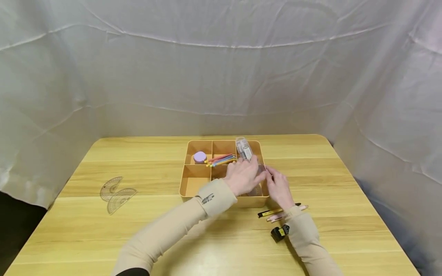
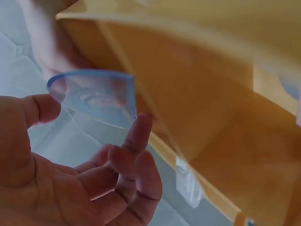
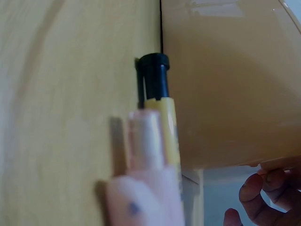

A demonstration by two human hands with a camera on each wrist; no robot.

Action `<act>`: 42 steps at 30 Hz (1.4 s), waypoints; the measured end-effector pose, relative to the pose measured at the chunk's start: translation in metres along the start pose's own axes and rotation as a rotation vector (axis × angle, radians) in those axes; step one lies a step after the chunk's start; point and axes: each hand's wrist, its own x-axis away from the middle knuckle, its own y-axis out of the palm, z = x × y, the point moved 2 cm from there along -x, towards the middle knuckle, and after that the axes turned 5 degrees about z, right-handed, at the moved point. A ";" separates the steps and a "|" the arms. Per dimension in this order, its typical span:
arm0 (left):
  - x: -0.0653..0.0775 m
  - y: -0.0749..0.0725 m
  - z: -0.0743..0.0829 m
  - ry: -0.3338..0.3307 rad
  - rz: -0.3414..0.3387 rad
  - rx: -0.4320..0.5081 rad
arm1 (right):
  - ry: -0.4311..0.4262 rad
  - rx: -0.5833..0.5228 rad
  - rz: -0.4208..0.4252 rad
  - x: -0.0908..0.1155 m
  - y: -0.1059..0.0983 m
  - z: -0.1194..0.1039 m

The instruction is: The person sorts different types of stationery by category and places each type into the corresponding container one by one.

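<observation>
My left hand reaches over the right side of a tan divided organizer. Between its thumb and a fingertip, a clear half-round protractor stands beside the organizer's wall in the left wrist view. Another clear protractor lies in the front right compartment. At the right rim is my right hand, its fingers bent at the edge in the right wrist view; I cannot tell whether they grip anything. Behind the left hand, a clear plastic pack leans in the back right compartment.
Colored pencils and a lilac-lidded container sit in the back compartments. Two overlapping protractors lie on the table at left. Under the right forearm are a yellow-black pen, pink pens and a small black-yellow object.
</observation>
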 end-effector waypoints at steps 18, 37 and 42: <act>-0.001 0.016 0.008 -0.039 -0.083 -0.117 | 0.010 -0.019 -0.020 0.002 -0.002 0.000; 0.030 0.001 -0.015 0.032 0.023 -0.118 | 0.012 0.009 -0.039 0.000 -0.002 0.000; 0.061 -0.024 -0.065 -0.015 0.127 0.099 | 0.002 0.015 -0.035 0.001 -0.003 -0.001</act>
